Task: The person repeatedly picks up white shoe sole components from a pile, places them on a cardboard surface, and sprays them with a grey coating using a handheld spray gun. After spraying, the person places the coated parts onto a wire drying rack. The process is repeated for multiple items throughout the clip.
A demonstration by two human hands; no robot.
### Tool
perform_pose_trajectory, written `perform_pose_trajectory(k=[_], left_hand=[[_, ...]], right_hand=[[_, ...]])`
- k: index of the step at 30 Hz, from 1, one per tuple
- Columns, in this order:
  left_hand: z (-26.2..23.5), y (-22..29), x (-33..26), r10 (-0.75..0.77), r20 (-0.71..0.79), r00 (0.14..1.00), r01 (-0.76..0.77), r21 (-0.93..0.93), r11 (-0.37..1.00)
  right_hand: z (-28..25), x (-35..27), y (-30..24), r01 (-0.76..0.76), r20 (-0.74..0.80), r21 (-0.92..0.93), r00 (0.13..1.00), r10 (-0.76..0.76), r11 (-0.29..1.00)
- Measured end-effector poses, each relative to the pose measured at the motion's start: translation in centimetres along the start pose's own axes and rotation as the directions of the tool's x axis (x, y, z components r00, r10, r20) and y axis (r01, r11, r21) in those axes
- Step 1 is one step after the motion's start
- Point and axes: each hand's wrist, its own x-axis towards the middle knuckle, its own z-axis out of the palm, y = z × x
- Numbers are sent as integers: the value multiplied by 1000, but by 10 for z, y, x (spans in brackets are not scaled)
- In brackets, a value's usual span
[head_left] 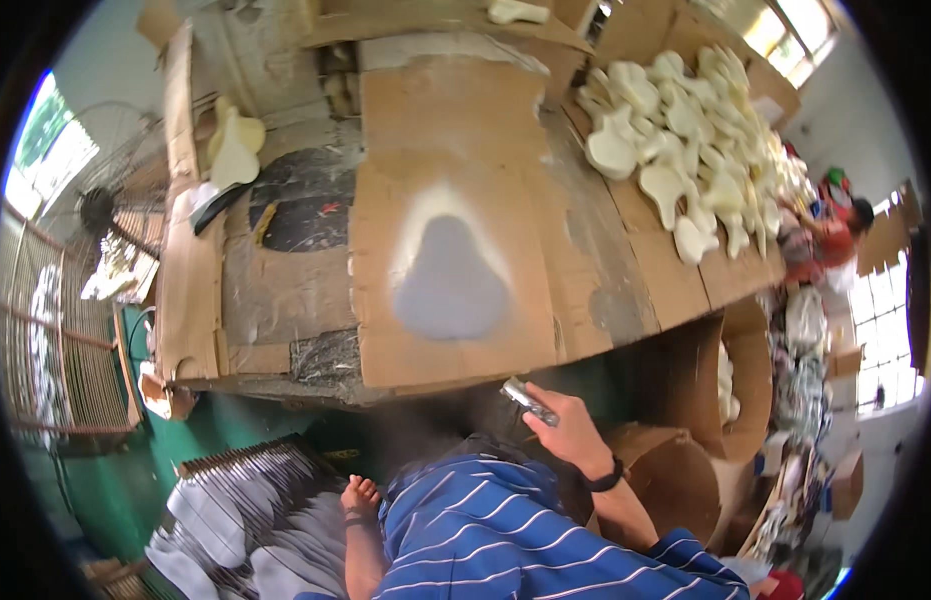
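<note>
While gripped in the right hand (570, 430), fingers wrapped narrow round it, small silvery spray tool (528, 400) juts up and left from the fist, just under the near edge of the cardboard sheet (455, 150). Straight above that grip, a grey pear-shaped spray mark (450, 280) with a pale halo on the sheet; up and far right of it, a heap of cream cut-out pieces (685, 140); down and left, a bare foot (360, 495) beside a wire rack (250, 480) of grey pieces. Left hand out of sight, so cannot tell its grip.
</note>
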Motion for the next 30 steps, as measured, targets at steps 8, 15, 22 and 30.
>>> perform_pose_trajectory(k=[8, 15, 22, 30], left_hand=[[-14, 27, 72, -46, 147, 988, 26, 138, 990], [54, 52, 59, 140, 59, 988, -150, 268, 952], [41, 33, 50, 33, 3, 999, -33, 325, 945], [17, 2, 48, -13, 87, 996, -14, 295, 955]], right_hand=[[-63, -60, -80, 126, -346, 43, 933, -104, 991], [-73, -79, -80, 77, -164, 12, 984, -74, 997], [-71, -49, -74, 119, -323, 52, 942, -96, 992], [-82, -68, -64, 45, -150, -3, 988, -45, 999]])
